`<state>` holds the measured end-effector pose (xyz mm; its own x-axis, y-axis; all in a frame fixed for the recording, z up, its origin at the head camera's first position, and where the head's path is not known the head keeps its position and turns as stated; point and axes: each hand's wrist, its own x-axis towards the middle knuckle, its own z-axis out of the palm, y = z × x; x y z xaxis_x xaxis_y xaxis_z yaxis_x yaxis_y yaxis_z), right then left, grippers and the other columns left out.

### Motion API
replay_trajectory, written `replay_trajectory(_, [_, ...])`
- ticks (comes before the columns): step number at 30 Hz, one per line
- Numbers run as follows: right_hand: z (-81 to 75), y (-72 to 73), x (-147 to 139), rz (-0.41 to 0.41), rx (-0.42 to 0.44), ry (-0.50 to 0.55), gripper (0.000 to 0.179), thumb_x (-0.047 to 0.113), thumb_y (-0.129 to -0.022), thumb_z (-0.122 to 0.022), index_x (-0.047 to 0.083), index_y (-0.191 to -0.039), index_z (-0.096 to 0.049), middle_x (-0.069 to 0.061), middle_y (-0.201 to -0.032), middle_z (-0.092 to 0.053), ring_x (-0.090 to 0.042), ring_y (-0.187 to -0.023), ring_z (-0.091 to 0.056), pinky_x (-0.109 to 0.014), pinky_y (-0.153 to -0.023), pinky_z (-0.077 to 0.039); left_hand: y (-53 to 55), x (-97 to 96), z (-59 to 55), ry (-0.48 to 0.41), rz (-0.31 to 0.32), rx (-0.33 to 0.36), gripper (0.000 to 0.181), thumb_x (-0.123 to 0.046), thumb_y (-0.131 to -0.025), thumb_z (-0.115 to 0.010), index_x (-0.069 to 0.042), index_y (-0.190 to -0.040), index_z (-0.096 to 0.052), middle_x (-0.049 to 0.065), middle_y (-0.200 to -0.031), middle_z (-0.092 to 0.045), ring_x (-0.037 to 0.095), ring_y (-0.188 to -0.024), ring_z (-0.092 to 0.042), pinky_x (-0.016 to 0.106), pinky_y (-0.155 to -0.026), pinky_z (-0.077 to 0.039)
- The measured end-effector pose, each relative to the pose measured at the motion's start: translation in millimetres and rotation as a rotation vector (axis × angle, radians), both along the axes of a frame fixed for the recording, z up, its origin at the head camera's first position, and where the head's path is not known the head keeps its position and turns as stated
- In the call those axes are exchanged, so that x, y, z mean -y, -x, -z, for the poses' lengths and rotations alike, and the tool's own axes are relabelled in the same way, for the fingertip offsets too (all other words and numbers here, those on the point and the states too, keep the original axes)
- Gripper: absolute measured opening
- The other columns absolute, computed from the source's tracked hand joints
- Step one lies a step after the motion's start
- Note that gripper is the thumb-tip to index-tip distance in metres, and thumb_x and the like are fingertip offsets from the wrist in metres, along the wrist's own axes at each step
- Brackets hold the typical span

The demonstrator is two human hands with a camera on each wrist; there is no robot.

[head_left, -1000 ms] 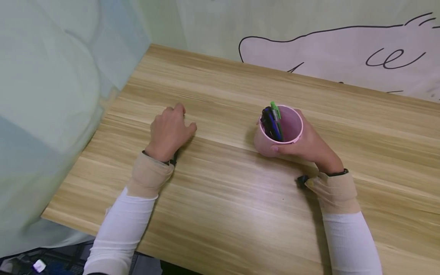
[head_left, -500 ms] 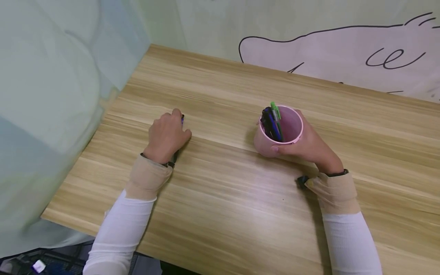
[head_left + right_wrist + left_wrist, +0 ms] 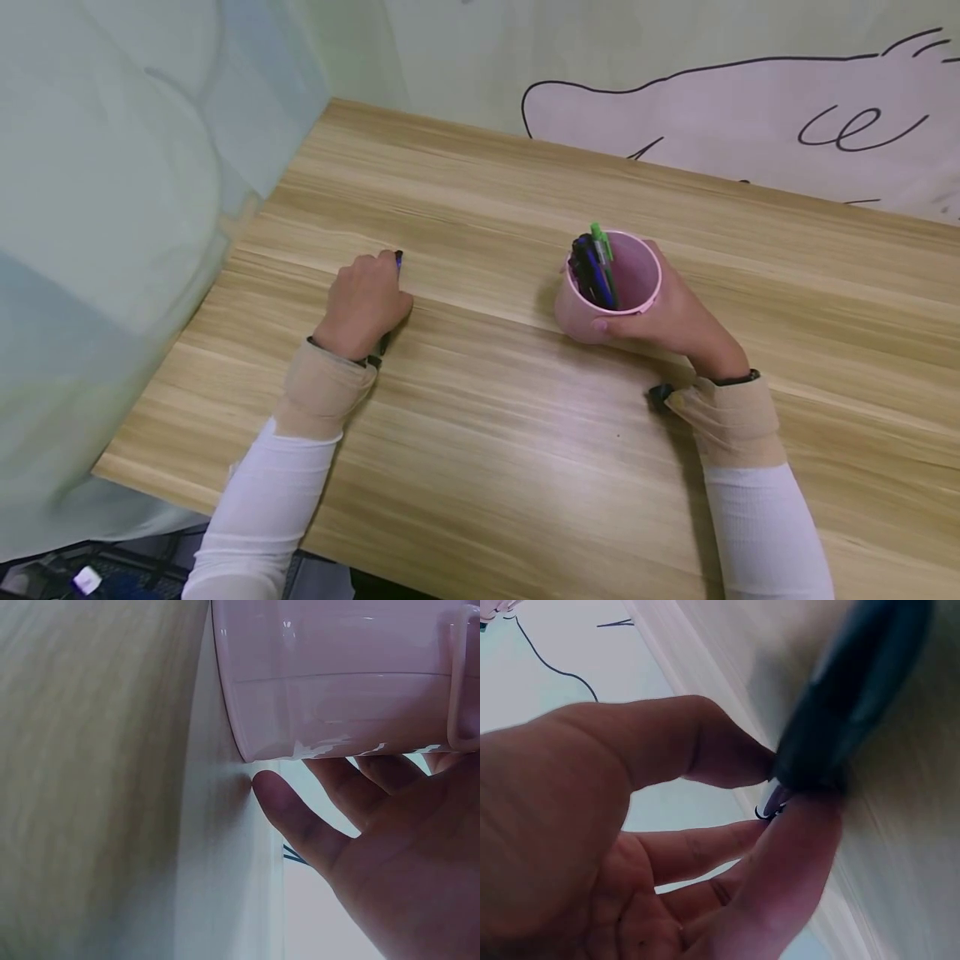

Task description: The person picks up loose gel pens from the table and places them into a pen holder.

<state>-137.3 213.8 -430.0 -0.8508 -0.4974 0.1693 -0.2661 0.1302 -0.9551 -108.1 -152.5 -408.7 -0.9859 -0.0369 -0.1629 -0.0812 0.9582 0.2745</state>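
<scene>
In the left wrist view, a dark pen point(image 3: 847, 712) is pinched between the thumb and index finger of my left hand point(image 3: 362, 302); its near part is blurred. The head view shows its dark and blue end point(image 3: 399, 259) past the knuckles, low over the table, while the hand covers the middle. On the right, my right hand point(image 3: 678, 312) grips a pink cup point(image 3: 576, 321), fingers behind and thumb on the near side. Several pens point(image 3: 592, 271), dark, blue and green, lean inside against the cup's left wall. The right wrist view shows the cup's side point(image 3: 337, 682) and handle.
Both hands work on a wood-grain table point(image 3: 480, 433). A pale curtain-like covering point(image 3: 105, 250) hangs along its left edge, and a wall with a line drawing point(image 3: 720, 108) stands behind. Dark items point(image 3: 97, 575) lie below the front left edge.
My left hand has drawn slightly back toward me and its fingers have closed in, so the pen's end now shows beyond the knuckles. The right hand and cup stay put.
</scene>
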Motion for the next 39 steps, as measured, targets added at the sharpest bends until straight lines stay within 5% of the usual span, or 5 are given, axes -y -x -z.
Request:
replay_trajectory(13, [0.5,0.5,-1,-0.002,-0.013,-0.004,0.102,-0.012,-0.062,-0.088,0.010,-0.149,-0.042,-0.008,-0.139,-0.056,-0.024,-0.125,-0.051,-0.029,-0.103,-0.042,2.7,-0.5,2.5,-0.013,0.030,-0.030,0.007,0.004,-0.076,-0.049,0.002,-0.081,-0.054,0.017,-0.071,-0.052,0.029,-0.060,-0.048,0.040,-0.045,-0.043])
replay_trajectory(31, [2.5,0.7,0,0.012,0.033,-0.020,0.102,-0.011,-0.063,-0.089,0.012,-0.150,-0.040,-0.007,-0.141,-0.052,-0.023,-0.125,-0.049,-0.030,-0.103,-0.042,7.5,-8.7,-2.7,-0.055,0.043,-0.120,0.011,0.005,-0.075,-0.045,-0.002,-0.081,-0.051,0.004,-0.067,-0.033,0.021,-0.056,-0.034,0.033,-0.043,-0.030])
replay_trajectory(39, [4.5,2.4,-1,0.009,0.018,-0.020,0.101,-0.010,-0.064,-0.089,0.012,-0.149,-0.040,-0.007,-0.141,-0.051,-0.023,-0.125,-0.049,-0.029,-0.102,-0.042,9.5,-14.0,-5.2,-0.075,0.058,-0.139,0.013,0.005,-0.076,-0.047,0.000,-0.086,-0.054,0.006,-0.067,-0.039,0.022,-0.054,-0.038,0.033,-0.042,-0.032])
